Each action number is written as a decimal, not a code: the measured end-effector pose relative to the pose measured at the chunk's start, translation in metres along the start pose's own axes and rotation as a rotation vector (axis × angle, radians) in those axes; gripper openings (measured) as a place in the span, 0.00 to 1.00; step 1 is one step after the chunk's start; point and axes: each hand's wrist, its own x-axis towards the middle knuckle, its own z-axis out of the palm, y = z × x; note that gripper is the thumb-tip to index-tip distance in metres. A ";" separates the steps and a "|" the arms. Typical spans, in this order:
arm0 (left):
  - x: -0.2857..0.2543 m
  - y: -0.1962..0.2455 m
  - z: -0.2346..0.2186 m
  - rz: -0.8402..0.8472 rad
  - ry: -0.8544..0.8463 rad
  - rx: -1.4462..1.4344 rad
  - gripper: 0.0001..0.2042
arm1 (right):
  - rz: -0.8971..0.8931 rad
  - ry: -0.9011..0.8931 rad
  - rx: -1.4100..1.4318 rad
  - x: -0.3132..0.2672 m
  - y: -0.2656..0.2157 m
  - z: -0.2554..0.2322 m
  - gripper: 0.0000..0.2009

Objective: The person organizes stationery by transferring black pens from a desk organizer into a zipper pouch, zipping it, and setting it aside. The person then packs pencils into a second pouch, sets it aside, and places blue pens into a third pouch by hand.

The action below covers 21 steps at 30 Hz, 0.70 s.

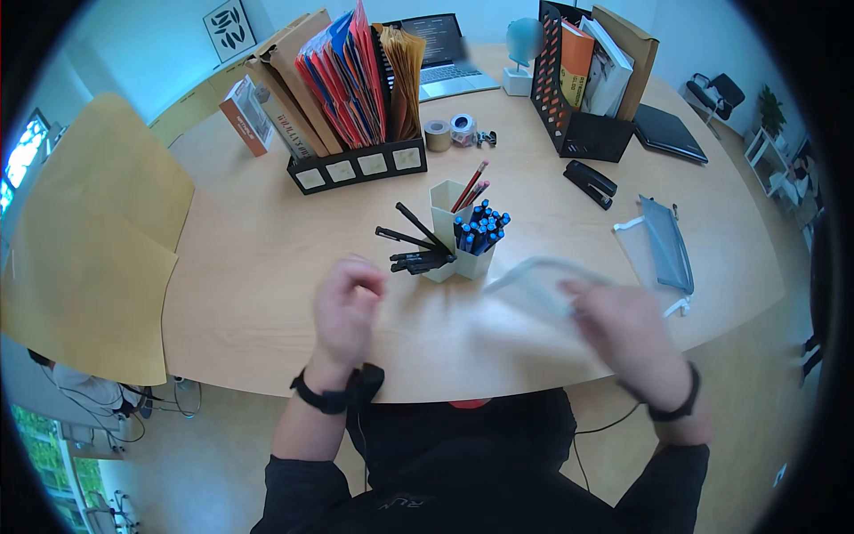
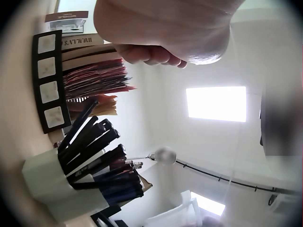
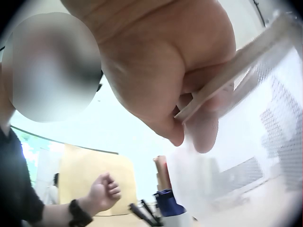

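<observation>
My right hand pinches the pale edge of a translucent mesh pouch between thumb and fingers. The pouch is blurred and hangs to the left of that hand in the head view. My left hand is raised over the front of the table, its fingers loosely curled around nothing. Just beyond both hands stands a pale pen holder with hexagonal cups. It holds black pens, blue-capped pens and a few pencils. At the right lies a second, blue-grey mesh pouch.
A black file rack full of folders stands back left, beside tape rolls and a laptop. Back right are a black magazine holder, a stapler and a dark closed device. Yellow sheeting borders the table's left side.
</observation>
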 end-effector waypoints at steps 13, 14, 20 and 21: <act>-0.013 -0.017 -0.005 -0.583 -0.360 -0.074 0.11 | -0.178 0.215 0.298 0.063 -0.040 0.073 0.07; -0.009 -0.020 -0.007 -0.618 -0.408 -0.083 0.10 | -0.079 0.225 0.396 0.065 -0.034 0.067 0.11; -0.010 -0.055 -0.001 -0.750 -0.453 -0.253 0.10 | 0.201 -0.001 0.498 0.081 -0.009 0.085 0.17; -0.011 -0.062 -0.001 -0.745 -0.455 -0.256 0.10 | 0.178 -0.057 0.500 0.084 -0.011 0.090 0.18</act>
